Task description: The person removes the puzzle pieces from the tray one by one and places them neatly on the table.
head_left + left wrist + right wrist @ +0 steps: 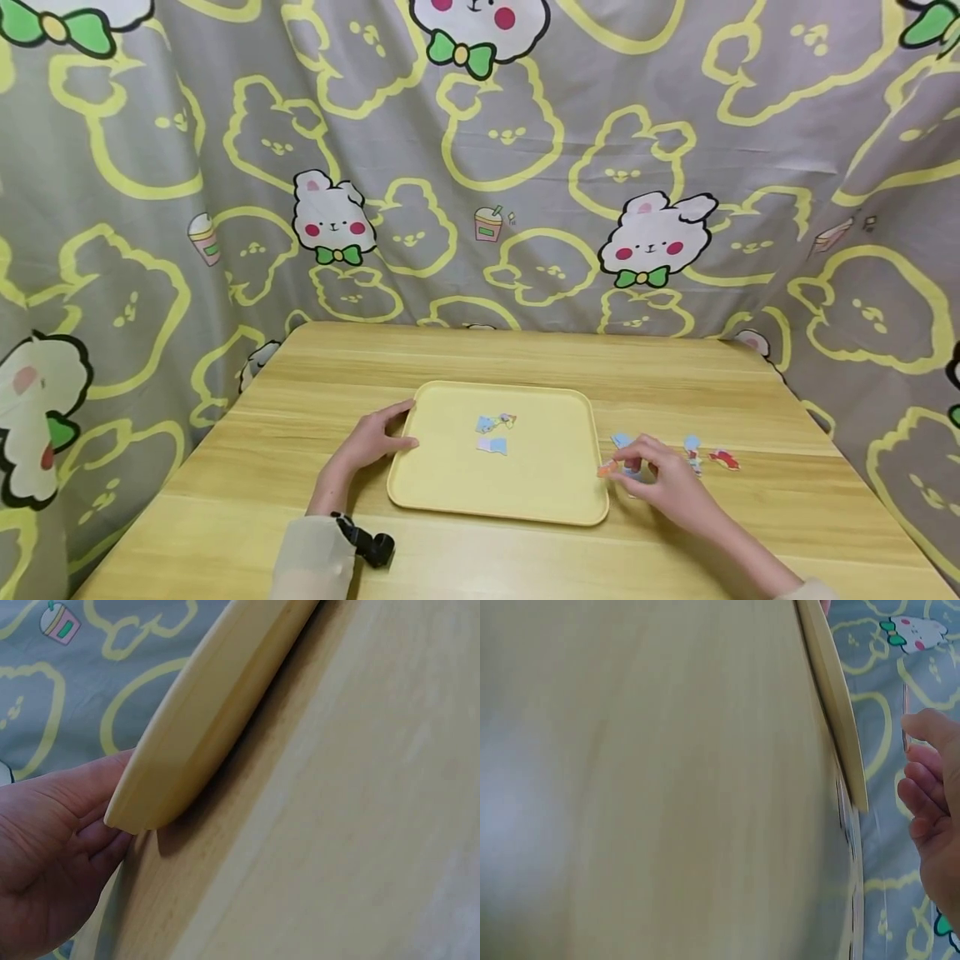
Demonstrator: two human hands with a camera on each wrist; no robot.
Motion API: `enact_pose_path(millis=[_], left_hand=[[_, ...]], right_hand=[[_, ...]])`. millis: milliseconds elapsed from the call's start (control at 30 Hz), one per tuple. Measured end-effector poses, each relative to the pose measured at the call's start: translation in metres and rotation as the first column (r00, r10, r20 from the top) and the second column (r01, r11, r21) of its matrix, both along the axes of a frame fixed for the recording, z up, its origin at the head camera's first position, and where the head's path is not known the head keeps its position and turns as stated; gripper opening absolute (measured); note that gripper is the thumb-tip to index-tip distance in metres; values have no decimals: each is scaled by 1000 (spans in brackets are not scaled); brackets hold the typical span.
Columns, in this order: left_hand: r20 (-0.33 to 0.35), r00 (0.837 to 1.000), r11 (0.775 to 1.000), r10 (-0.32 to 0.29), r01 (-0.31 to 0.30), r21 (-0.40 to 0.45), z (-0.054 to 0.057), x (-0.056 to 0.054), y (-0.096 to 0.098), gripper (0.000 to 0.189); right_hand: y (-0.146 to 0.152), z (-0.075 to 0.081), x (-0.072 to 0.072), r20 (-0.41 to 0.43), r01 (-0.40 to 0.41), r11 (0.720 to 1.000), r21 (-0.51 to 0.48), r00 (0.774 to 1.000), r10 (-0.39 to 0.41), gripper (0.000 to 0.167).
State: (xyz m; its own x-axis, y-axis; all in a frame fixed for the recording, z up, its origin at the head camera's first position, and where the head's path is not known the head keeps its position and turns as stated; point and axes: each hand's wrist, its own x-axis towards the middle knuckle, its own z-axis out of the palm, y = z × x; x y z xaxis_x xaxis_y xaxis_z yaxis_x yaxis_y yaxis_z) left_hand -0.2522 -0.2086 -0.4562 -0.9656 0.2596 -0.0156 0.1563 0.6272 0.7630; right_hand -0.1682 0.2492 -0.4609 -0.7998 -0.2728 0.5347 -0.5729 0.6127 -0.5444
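A yellow tray (450, 492) lies on the wooden table, with a few small jigsaw puzzle pieces (492, 447) near its middle, some fitted together. My left hand (372, 437) grips the tray's left rim; in the left wrist view, the hand (56, 847) has some fingers tucked beneath the edge. Beside the tray's right rim, my right hand (667, 483) pinches an orange puzzle piece (607, 469) between thumb and fingers. That same thin piece (906, 705) shows edge-on in the right wrist view, raised off the table.
To the right of the tray lie several loose puzzle pieces, among them a red one (724, 459) and a blue one (692, 443); others sit partly behind my right hand. A patterned grey curtain (480, 250) hangs around the table (360, 358). A black camera (375, 547) is strapped to my left wrist.
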Motion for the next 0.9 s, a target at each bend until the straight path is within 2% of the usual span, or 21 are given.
enact_pose_path(millis=[433,700,900], left_hand=[[11,1000,1000,10,-10,-5,0,0,-1,73],[11,1000,1000,12,-12,-6,0,1,0,73],[13,1000,1000,12,-12,1,-1,0,0,73]], right_hand=[[38,1,7,-43,56,996,70,998,-53,29],[56,-3,6,-99,95,986,134,992,-82,31],[66,-5,4,-73,89,984,156,994,-79,29]])
